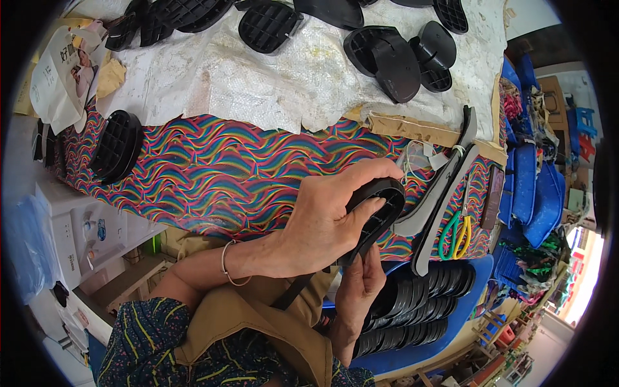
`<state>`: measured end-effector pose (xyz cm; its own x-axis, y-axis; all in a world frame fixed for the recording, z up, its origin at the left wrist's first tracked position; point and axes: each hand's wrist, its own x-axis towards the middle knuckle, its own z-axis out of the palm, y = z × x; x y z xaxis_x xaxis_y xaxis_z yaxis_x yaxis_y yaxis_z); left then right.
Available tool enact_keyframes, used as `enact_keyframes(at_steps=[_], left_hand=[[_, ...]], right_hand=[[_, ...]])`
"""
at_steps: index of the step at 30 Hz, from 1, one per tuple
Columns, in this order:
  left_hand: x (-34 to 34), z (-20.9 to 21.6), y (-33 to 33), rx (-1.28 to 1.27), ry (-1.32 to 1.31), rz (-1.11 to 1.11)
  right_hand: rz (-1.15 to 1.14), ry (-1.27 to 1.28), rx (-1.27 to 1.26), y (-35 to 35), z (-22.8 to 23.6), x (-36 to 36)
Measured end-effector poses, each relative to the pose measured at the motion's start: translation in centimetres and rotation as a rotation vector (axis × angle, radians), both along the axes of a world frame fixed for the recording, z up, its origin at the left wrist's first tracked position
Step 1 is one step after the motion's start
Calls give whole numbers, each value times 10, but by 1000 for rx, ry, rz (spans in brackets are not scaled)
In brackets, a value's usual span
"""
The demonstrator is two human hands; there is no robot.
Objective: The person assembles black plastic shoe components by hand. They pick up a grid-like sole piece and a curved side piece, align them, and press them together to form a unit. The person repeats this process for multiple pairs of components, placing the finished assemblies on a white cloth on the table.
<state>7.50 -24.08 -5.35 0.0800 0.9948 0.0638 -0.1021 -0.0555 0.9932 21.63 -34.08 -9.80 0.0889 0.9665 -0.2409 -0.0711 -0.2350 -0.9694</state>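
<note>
My left hand [325,219], with a bangle on the wrist, grips a black shoe sole [394,193] above the patterned tablecloth [213,168]. The thumb presses into its ribbed hollow side, and the fingers wrap around the far edge. Just below, my right hand [361,284] pinches the sole's lower end between thumb and fingers. Part of that end is hidden by the hands. Long grey and black strips [438,193] lie beside the sole on the right, near scissors [459,235] with green and yellow handles.
Black soles [387,61] lie on a white woven sheet [213,77] at the back. Another sole [116,147] rests at the left. Below the table's right side, a blue crate [474,284] holds rows of black pieces [412,303]. A white box [84,226] stands left.
</note>
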Motion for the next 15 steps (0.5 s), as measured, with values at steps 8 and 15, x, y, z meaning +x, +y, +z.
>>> enact_keyframes(at_steps=[8,15], left_hand=[[9,-5,-6,181,30,53],[10,-3,-6,195,-12,84]], right_hand=[[-24,291,-42,-3,2,10],[177,-458,-17,4,19,10]])
